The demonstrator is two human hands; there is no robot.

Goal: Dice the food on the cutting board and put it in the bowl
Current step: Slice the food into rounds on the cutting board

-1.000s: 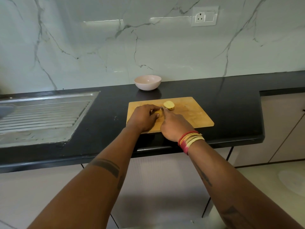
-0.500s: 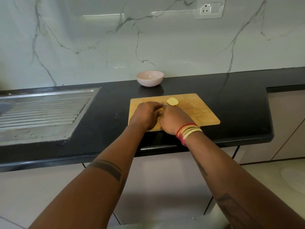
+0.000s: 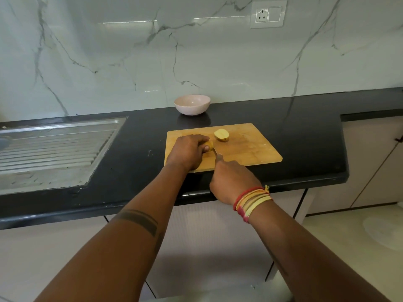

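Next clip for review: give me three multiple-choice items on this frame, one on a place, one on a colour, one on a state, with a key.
1. Where does the pale pink round bowl stand?
A. on the steel drainboard
B. on the black countertop behind the wooden cutting board
C. on the board

2. What colour is the countertop?
A. white
B. grey
C. black

3. What does the right hand hold?
A. nothing
B. a knife
C. the bowl

Key: B, it sits beyond the board's far edge; C, the surface is plainly black; B, fingers curl round the handle, blade beside the yellow food piece under the left hand.
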